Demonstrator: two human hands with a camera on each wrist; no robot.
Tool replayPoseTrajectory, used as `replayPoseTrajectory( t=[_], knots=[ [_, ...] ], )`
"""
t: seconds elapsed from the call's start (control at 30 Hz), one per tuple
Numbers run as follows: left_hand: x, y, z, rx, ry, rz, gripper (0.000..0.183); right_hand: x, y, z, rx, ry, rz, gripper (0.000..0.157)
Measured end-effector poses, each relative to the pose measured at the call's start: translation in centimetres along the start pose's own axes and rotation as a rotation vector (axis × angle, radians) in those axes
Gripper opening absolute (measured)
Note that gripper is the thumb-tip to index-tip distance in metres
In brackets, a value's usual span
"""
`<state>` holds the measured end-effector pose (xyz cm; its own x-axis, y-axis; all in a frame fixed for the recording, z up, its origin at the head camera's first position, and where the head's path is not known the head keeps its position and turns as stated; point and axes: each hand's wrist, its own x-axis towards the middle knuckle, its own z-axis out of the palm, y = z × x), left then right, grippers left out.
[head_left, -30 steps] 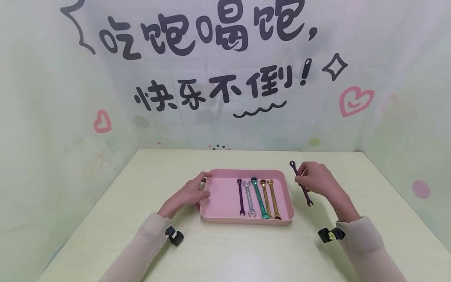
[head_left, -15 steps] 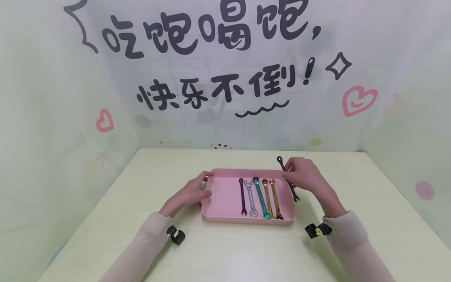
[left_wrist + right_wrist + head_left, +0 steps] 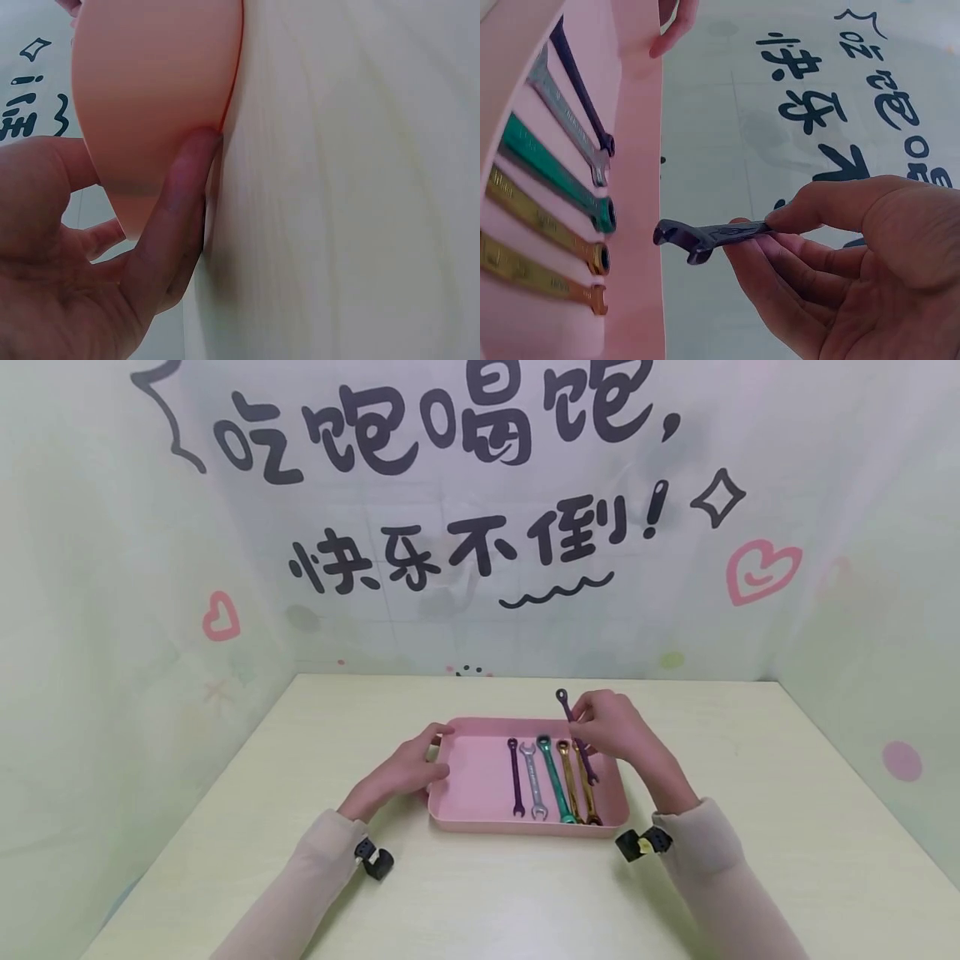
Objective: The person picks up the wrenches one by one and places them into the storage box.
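Observation:
My right hand (image 3: 611,723) pinches a dark purple combination wrench (image 3: 727,234) by its middle, between thumb and fingers. That wrench hangs tilted over the right part of a shallow pink tray (image 3: 472,777), its lower end overlapping a gold wrench in the head view. At the tray's left end my left hand (image 3: 405,768) grips the wall, thumb at the rim and fingers underneath. In the tray lie a purple wrench (image 3: 515,777), a silver wrench (image 3: 534,782), a green wrench (image 3: 556,781) and two gold wrenches (image 3: 544,217), side by side.
The tray stands on a pale wooden table (image 3: 495,893). Behind it hangs a white curtain (image 3: 450,635) with dark lettering and pink hearts. Inside the tray, the wrenches occupy the right half; bare pink floor shows at left.
My right hand has moved left with the purple wrench, from beside the tray to above its right part. The left hand stays at the tray's left end.

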<state>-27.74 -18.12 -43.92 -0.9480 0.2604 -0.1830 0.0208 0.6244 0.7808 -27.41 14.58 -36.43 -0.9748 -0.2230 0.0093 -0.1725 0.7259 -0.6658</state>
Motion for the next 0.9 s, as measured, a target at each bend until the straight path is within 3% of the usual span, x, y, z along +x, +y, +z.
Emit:
replayPoseTrajectory(
  t=[0.9],
  knots=[
    [-1.2,0.4,0.9,-0.014,0.021,0.007,0.070,1.9,-4.4,5.7,0.285,-0.090,0.083,0.018]
  ],
)
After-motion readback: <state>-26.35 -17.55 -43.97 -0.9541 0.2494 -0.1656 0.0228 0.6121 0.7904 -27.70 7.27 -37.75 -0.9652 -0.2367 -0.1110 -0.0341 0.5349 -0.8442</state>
